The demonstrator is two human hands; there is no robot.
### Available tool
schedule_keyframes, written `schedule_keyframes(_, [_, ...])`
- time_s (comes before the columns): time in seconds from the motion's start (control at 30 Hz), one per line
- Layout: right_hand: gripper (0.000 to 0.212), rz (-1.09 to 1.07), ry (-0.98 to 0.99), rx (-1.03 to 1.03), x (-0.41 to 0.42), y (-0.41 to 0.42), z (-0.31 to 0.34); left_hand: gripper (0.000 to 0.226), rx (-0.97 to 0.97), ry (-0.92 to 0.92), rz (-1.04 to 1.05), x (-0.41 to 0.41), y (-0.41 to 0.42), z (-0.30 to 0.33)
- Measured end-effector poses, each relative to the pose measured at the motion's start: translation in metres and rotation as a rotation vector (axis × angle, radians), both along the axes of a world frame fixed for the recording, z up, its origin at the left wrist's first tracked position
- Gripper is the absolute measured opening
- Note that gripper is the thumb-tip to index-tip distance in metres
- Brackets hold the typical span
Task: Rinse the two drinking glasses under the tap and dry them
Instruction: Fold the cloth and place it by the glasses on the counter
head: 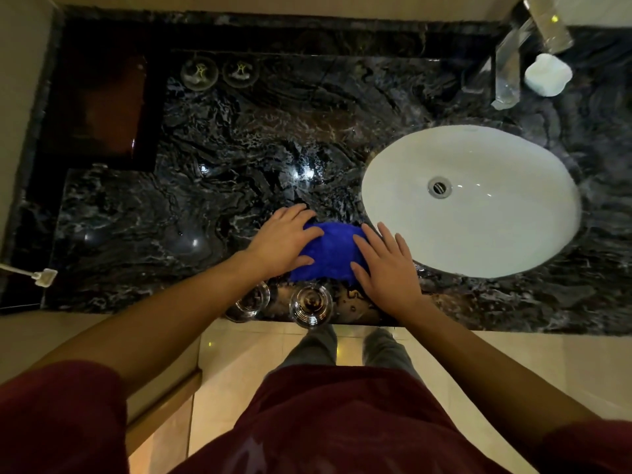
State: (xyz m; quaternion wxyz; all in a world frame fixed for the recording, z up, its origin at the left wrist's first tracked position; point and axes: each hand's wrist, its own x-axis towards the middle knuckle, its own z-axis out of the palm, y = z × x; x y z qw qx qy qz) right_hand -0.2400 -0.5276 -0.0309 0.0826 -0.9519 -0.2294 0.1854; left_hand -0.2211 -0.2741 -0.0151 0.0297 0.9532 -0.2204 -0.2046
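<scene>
Dim, warm light. Dark veined marble surface (239, 148), glossy, with bright ceiling-light reflections near its middle. Raised marble backsplash ledge (273, 32) along the far edge, pale wall (20, 80) at left. White oval basin (513, 234) set into the surface at right. Glossy cream floor tiles (239, 388) below the front edge.

Open counter (239, 148) through the middle; blocked near the front edge by two glasses (310, 305), at the back right corner by tap (509, 68) and soap dish (548, 74).
</scene>
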Motion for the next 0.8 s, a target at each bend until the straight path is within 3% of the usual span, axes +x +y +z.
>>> schedule_keyframes(0.2, [0.06,-0.023,-0.023,0.085,0.005,0.002,0.017,0.059,-0.169,0.019,0.14,-0.007,0.008,0.013])
schedule_keyframes(0.33, [0.062,0.006,-0.142,0.342,0.003,0.0,0.041,0.052,-0.362,-0.166,0.331,-0.029,0.024,0.037])
schedule_keyframes(0.5, [0.059,0.122,-0.344,0.386,-0.005,-0.011,0.05,0.048,-0.229,-0.564,0.458,-0.092,0.039,0.061])
schedule_keyframes(0.67, [0.071,0.312,-0.248,0.459,-0.023,-0.009,0.055,0.073,-0.051,-0.54,0.666,-0.168,0.048,0.055])
schedule_keyframes(0.8, [0.097,0.457,-0.209,0.331,-0.039,0.006,0.046,0.105,0.038,-0.474,0.727,-0.198,0.039,0.04])
